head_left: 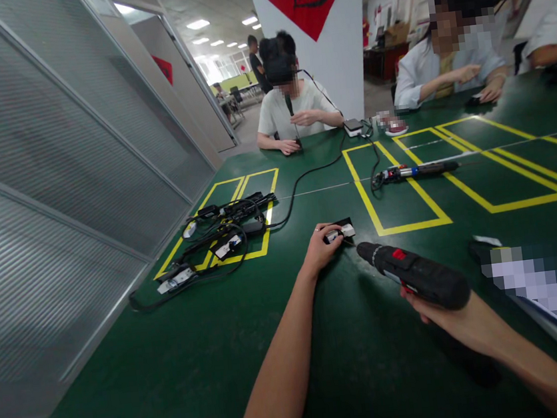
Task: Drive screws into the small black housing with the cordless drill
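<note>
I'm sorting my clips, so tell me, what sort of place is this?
Probably an office room used as an assembly workspace: a green table marked with yellow outlines, a power drill above it, and ceiling lights beyond.

A power drill [419, 275] showed matt plastic; the tabletop [186, 374] looked smooth, faintly glossy, the partition panels [37, 169] ribbed, glass-like.

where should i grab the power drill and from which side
Likely by the handle under the body, coming from behind, as the right hand holds the drill: its chuck and thin bit point forward-left, towards the left hand, so fingers behind should stay clear of them.
</note>
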`<action>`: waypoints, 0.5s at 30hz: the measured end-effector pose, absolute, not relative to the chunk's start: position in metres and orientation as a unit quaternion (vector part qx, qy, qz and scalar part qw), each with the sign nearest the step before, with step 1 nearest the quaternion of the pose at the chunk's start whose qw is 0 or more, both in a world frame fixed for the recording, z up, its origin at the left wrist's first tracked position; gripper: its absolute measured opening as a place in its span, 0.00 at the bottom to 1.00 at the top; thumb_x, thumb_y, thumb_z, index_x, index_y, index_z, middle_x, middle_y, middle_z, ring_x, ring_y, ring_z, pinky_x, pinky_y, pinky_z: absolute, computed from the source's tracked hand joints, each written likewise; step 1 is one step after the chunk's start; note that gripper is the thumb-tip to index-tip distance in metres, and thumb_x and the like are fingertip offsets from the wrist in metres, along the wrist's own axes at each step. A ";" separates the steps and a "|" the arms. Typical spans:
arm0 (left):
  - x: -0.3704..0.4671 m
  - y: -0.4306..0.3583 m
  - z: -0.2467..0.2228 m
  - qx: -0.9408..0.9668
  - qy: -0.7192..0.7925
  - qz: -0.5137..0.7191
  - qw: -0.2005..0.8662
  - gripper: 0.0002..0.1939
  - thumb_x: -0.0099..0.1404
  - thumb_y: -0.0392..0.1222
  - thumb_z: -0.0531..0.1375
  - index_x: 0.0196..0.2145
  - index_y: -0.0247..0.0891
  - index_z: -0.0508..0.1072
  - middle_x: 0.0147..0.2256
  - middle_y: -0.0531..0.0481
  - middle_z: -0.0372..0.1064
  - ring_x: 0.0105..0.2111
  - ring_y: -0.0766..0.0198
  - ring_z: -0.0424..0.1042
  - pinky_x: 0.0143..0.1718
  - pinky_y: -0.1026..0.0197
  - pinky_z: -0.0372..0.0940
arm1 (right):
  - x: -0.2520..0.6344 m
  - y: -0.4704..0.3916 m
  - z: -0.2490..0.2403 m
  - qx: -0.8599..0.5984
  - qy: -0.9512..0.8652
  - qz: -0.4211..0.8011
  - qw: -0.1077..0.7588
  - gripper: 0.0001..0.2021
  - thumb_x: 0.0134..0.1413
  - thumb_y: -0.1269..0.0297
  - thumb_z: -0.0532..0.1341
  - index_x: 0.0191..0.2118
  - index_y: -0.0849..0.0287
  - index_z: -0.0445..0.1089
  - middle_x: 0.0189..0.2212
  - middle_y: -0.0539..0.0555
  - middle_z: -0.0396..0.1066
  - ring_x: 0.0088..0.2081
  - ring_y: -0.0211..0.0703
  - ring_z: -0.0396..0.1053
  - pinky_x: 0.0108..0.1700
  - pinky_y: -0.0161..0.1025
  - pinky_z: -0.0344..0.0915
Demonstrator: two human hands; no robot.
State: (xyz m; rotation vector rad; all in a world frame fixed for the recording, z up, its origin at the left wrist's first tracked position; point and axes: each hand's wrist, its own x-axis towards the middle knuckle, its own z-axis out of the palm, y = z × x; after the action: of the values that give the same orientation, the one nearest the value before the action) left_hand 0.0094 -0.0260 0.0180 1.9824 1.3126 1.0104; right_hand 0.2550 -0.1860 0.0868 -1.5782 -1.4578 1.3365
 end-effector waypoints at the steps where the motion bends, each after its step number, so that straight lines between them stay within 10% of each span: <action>1: 0.009 -0.026 0.018 0.738 0.488 0.376 0.276 0.14 0.60 0.44 0.57 0.44 0.39 0.72 0.45 0.46 0.61 0.47 0.62 0.65 0.53 0.58 0.59 | 0.255 -0.186 0.087 -0.596 -0.552 0.499 0.303 0.13 0.48 0.54 0.62 0.37 0.56 0.74 0.32 0.53 0.76 0.26 0.44 0.71 0.30 0.43 0.71; 15: 0.009 -0.029 0.021 0.732 0.492 0.378 0.282 0.14 0.60 0.44 0.58 0.43 0.39 0.73 0.45 0.46 0.61 0.48 0.62 0.65 0.53 0.58 0.58 | 0.257 -0.186 0.095 -0.609 -0.537 0.498 0.304 0.13 0.47 0.53 0.62 0.34 0.56 0.73 0.21 0.50 0.70 0.26 0.46 0.70 0.27 0.41 0.69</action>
State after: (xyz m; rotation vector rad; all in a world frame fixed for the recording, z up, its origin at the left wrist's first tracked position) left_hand 0.0093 -0.0286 0.0210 1.9605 1.3183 1.0135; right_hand 0.2570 -0.1860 0.0949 -1.6139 -1.4228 1.3187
